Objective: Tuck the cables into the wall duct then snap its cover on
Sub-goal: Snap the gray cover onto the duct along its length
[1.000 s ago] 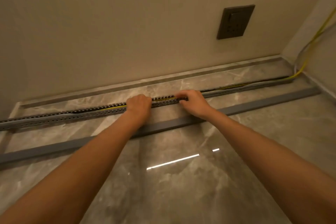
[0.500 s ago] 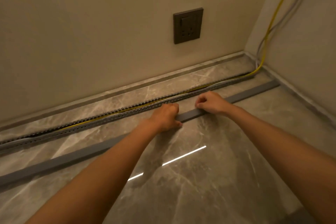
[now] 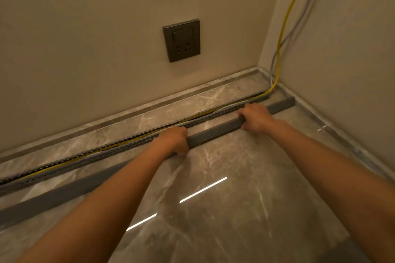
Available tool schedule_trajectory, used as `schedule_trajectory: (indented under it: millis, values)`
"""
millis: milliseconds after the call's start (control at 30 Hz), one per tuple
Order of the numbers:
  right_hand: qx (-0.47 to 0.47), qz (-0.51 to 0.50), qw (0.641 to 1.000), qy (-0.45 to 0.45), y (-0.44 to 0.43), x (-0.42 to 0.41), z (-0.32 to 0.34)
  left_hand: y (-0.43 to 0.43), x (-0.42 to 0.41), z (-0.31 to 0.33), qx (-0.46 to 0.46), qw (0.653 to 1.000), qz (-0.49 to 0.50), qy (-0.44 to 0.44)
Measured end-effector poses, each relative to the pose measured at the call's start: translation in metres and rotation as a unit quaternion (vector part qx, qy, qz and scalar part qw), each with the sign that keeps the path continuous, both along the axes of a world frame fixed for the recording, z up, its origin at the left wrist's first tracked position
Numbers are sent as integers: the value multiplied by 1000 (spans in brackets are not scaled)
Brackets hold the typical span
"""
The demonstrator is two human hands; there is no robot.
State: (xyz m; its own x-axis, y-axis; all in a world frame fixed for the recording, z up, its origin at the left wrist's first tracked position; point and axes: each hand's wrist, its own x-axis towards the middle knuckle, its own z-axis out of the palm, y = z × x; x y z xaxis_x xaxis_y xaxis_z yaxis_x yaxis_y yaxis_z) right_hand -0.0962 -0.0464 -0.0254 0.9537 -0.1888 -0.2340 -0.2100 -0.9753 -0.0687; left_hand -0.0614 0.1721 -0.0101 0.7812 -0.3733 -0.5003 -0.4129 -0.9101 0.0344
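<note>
Both hands hold the long gray cover (image 3: 213, 133) on the floor.

Left hand (image 3: 174, 141) and right hand (image 3: 255, 116) each wrap around it, a bit apart. Just behind it lies the open duct (image 3: 119, 148) with a yellow cable (image 3: 282, 34) inside, running to the corner and up the wall. A dark socket (image 3: 181, 40) sits on the wall (image 3: 85, 38) above.

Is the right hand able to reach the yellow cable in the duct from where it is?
Probably yes. The right hand grips the grey cover, which lies right beside the slotted duct. The yellow cable runs in the open duct just past its fingers, with nothing in between.
</note>
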Motion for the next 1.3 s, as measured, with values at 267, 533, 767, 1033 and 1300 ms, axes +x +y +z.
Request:
schedule_trajectory:
  millis: [267,533,767,1033,1300]
  values:
    - [122,110,986,-5,-50,18,-4,-117,-5,3,-63,997,9,-45]
    - [-2,112,993,-21,-137,18,1,-146,-3,10,6,994,74,-83]
    - [130,58,988,-65,-143,23,-3,-187,4,2,-51,984,-69,-156]
    - [32,119,987,-106,-159,28,-5,-186,20,-4,-98,988,-27,-120]
    - [-77,111,988,-68,-158,41,11,-182,28,-5,-93,988,-2,-120]
